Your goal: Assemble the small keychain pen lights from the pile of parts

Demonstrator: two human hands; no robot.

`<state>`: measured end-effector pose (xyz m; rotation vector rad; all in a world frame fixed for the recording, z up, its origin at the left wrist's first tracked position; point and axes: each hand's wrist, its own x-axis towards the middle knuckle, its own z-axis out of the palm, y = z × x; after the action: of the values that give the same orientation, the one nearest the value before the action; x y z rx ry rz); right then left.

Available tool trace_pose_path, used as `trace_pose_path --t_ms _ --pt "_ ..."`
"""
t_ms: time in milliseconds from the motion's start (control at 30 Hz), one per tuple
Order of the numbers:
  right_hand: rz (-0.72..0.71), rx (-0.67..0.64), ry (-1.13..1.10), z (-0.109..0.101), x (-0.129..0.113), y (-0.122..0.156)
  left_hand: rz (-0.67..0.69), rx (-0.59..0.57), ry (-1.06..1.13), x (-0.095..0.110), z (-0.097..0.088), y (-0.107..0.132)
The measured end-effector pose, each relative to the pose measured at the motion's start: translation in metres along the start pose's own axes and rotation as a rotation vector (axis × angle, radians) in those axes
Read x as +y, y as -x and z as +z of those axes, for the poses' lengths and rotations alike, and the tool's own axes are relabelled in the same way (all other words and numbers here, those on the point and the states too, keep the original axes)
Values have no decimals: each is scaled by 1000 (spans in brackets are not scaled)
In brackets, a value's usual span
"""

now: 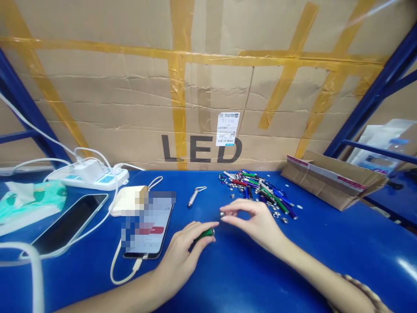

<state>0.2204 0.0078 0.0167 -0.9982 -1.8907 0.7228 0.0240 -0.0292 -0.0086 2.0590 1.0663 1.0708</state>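
Note:
My left hand [184,252] rests on the blue table [247,278], fingers closed round a small green keychain flashlight [205,234] whose open end points right. My right hand [252,219] hovers just to the right of it, thumb and forefinger pinching a tiny silver part [222,214] close to the flashlight's end. A silver keychain flashlight [193,198] with a clip lies alone behind my hands. Further back right is a pile of coloured keychain flashlights [260,191] with small silver parts scattered around it.
A phone [148,228] on a white cable lies left of my left hand, beside a white power bank [128,200]. Another phone [70,224], a power strip [87,176] and a tissue pack [31,200] sit far left. An open cardboard box [329,180] stands at right; a cardboard wall runs behind.

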Motion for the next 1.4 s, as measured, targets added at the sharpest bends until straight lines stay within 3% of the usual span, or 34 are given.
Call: trace_pose_path --t_ms 233,400,700,1033,1400 --pt "21 -133 -121 7 -10 8 8 4 -6 -1 0 0" --pt "-26 -214 -100 10 -8 7 29 -60 -10 2 -2 -2" --pt "5 -223 -206 11 4 0 150 12 -295 5 4 -2" --pt "127 -296 -329 9 13 5 129 50 -336 9 12 9" --pt "138 -203 -355 13 9 4 110 92 -388 9 15 9"
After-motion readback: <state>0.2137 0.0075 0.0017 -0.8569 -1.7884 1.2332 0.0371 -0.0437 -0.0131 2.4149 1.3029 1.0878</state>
